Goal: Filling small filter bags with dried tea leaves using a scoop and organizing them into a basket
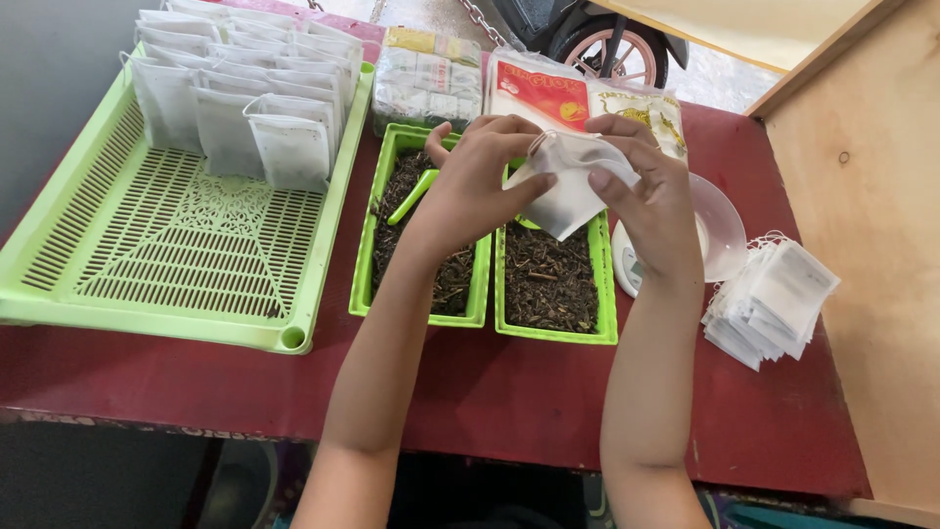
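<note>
Both hands pinch one filter bag

Left hand (480, 176) and right hand (651, 201) clamp a white filter bag (568, 186) above two narrow green trays (550, 333) of dried leaves, forearms angled inward. The red bench (509, 392) lies bare toward its near edge

Dark red table (509, 392) under daylight. Grey wall (49, 78) far left. Pale wooden panel (862, 196) at right. Beyond the far edge, 1 scooter wheel (612, 49) on wet pavement.
</note>
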